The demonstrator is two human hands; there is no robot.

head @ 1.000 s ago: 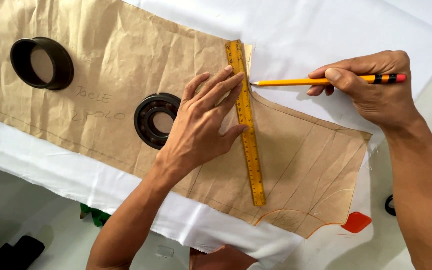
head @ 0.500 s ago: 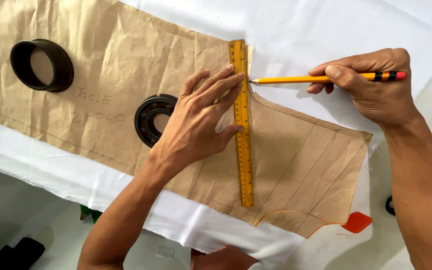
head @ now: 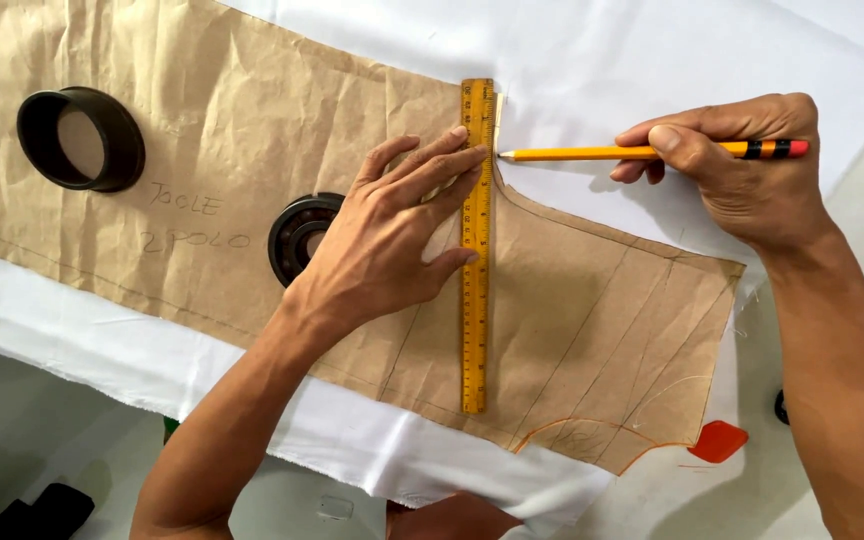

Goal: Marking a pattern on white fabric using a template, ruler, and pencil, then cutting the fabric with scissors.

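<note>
The left hand [head: 382,250] lies flat with fingers spread, pressing a yellow ruler [head: 475,250] onto a brown paper pattern [head: 252,120]. The ruler stands straight up and down under its fingertips. The right hand [head: 742,175] is closed around a yellow pencil [head: 602,153], whose tip touches the ruler's upper edge, or nearly so. Left of the left hand, a black ring [head: 82,138] and a round bearing-like weight [head: 297,235] sit on the paper, over white cloth [head: 652,60].
</note>
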